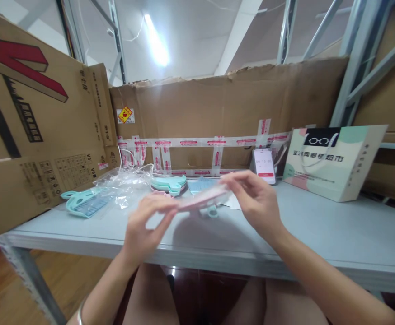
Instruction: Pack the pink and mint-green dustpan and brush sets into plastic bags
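Observation:
A flat pink item in a clear plastic bag (202, 199) is stretched between my hands above the table; motion blur hides its exact kind. My left hand (146, 225) pinches its left end between thumb and fingers. At the upper right end, my right hand (256, 203) grips the plastic with its fingertips. Just behind lie stacked mint-green and pink dustpans (168, 183) and the blue bristles of a brush (202, 185). A mint-green ring (213, 211) shows below the bagged item. Farther left sits a mint-green dustpan with a blue-bristled brush (87, 203).
Crumpled clear plastic bags (124, 183) lie on the grey table (319, 230) at left. A phone showing a timer (264, 166) leans at the back, beside a printed paper bag (329, 162). Cardboard (197, 108) walls the back; a large carton (44, 122) stands left.

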`<state>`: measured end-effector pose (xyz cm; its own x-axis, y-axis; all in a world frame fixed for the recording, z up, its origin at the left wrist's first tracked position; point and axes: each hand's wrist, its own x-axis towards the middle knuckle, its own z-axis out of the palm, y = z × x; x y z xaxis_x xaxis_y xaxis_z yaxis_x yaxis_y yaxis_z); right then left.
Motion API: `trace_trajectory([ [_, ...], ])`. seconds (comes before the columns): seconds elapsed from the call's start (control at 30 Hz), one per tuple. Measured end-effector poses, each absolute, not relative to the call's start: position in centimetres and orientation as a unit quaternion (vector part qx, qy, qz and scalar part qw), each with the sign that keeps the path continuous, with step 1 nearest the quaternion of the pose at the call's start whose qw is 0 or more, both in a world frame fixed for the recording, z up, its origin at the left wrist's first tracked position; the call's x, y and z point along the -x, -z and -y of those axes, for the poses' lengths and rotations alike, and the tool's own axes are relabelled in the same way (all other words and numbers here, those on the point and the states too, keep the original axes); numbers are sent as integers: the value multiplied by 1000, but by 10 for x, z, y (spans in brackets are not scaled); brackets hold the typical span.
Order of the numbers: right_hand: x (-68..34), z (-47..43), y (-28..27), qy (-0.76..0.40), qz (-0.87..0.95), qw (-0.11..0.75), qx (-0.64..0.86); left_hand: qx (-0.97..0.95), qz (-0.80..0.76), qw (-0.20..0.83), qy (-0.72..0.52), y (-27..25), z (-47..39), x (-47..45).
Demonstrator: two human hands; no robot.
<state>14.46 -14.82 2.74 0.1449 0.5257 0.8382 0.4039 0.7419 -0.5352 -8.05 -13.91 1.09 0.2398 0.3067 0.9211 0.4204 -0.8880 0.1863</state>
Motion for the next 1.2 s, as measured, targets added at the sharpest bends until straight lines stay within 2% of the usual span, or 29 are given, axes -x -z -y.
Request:
trace_trajectory([
  [0.17, -124, 91, -91, -84, 608, 720, 322, 676, 304, -269, 615, -82, 90, 75],
  [0.23, -120, 62, -107, -92, 581, 743, 320, 654, 315, -348, 593, -103, 68, 71],
  [0.43, -123, 16, -117, -111, 547, 755, 344, 674, 326, -277, 602, -128, 40, 67],
  [0.57, -127, 14, -104, -116, 529, 763, 354, 728, 308, -196, 581, -119, 30, 69],
  [0.7, -129, 10, -95, -161, 528, 759, 346, 700, 289, -127, 641, -102, 18, 62],
  [0.9, -134, 15, -77, -257, 521, 741, 337, 661, 263, -96, 696, -89, 17, 54],
  [1.0, -138, 32, -59, -378, 523, 679, 350, 625, 273, -100, 724, -89, 15, 59],
  [1.1, -141, 54, -40, -520, 572, 540, 333, 587, 279, -113, 751, -91, 15, 63],
  [1.2, -143, 72, -28, -595, 608, 423, 312, 570, 282, -120, 762, -93, 19, 65],
])
